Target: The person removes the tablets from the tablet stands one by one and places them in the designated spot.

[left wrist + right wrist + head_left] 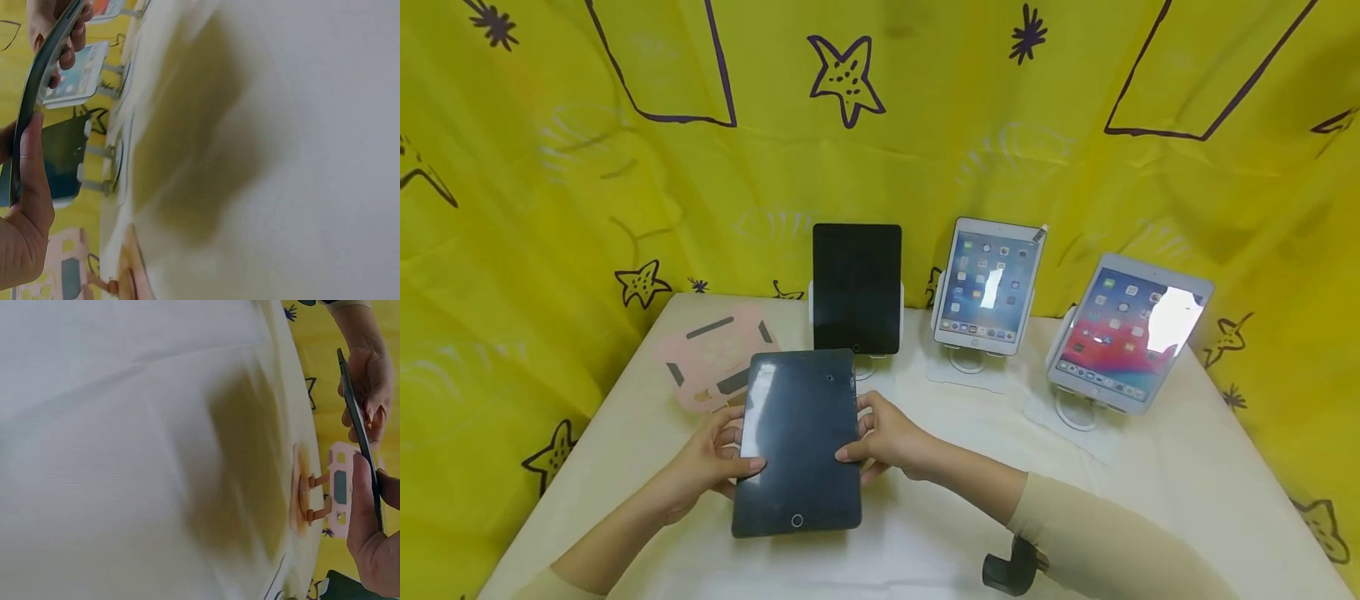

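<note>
A dark tablet is held up above the white table between both hands, its screen side with a round home button facing the head camera. My left hand grips its left edge, thumb lying on the front and fingers behind. On the opposite edge my right hand pinches it the same way. Both wrist views show the tablet edge-on, apart from the tabletop. Just behind it stands a pink tablet stand with grey pads, its lower right corner partly covered by the tablet.
Behind the hands, a black tablet and two white tablets with lit home screens lean on white stands. The rightmost white tablet is angled. Yellow patterned cloth hangs around the white table. A black wrist mount is by the right sleeve.
</note>
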